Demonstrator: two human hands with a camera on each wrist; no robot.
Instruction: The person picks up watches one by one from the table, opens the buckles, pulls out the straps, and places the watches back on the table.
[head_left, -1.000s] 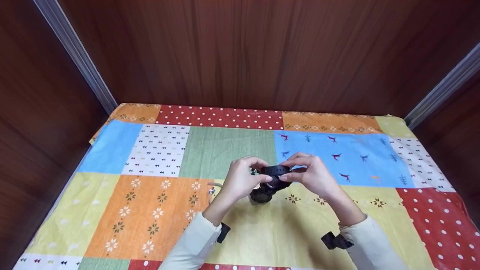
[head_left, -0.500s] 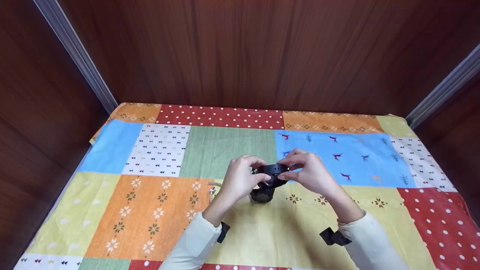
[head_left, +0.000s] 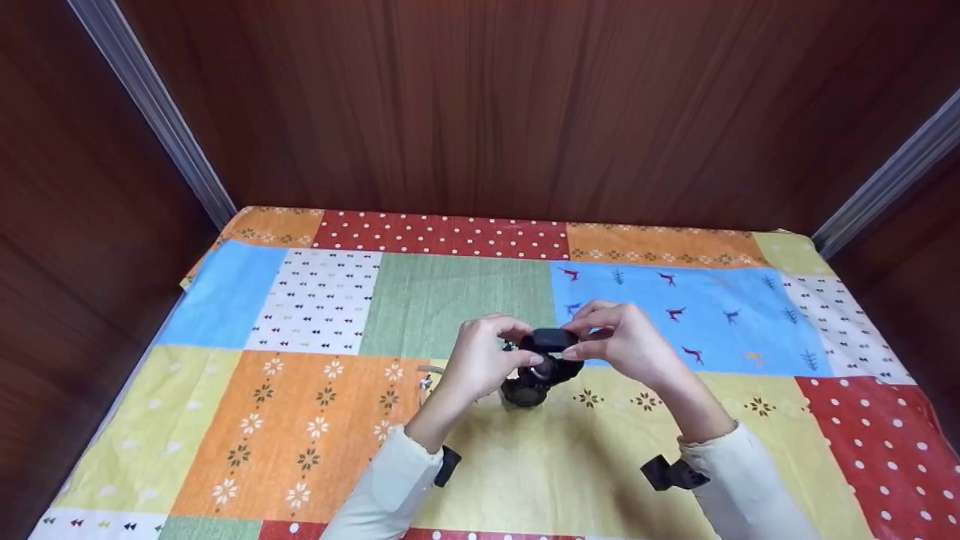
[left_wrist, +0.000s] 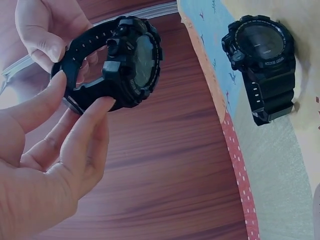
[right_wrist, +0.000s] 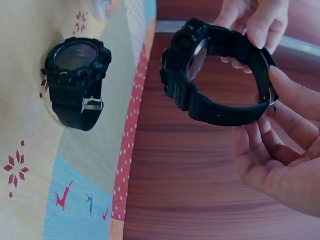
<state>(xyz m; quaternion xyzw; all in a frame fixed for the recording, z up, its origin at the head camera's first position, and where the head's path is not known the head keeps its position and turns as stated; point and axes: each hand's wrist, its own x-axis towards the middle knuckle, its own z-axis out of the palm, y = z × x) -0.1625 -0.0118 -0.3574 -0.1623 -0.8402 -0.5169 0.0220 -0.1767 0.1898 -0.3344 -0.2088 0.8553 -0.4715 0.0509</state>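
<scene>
Both hands hold a black digital wristwatch point(left_wrist: 142, 62) up over the table, its strap point(right_wrist: 225, 112) bent into a loop. The left hand point(head_left: 480, 358) pinches the strap between thumb and fingers. From the other side the right hand point(head_left: 628, 341) pinches it near the metal buckle point(right_wrist: 271, 96). Holes run along one strap half in the left wrist view. A second black digital watch point(right_wrist: 75, 60) lies on the patterned tablecloth point(head_left: 495, 465) below the hands, dial up, its strap also looped. The hands partly cover the held watch in the head view.
Beside the left forearm lie a thin brownish strip point(head_left: 430, 369) and a small pale item point(head_left: 426, 382), partly hidden by the arm. Dark wood panels point(head_left: 480, 112) enclose the table's back and sides. Black wrist cameras point(head_left: 673, 474) sit on both sleeves.
The strap's upper face in the head view showed holes earlier and now looks plain. The right hand shifted slightly left, then back right. The left hand stayed nearly still.
</scene>
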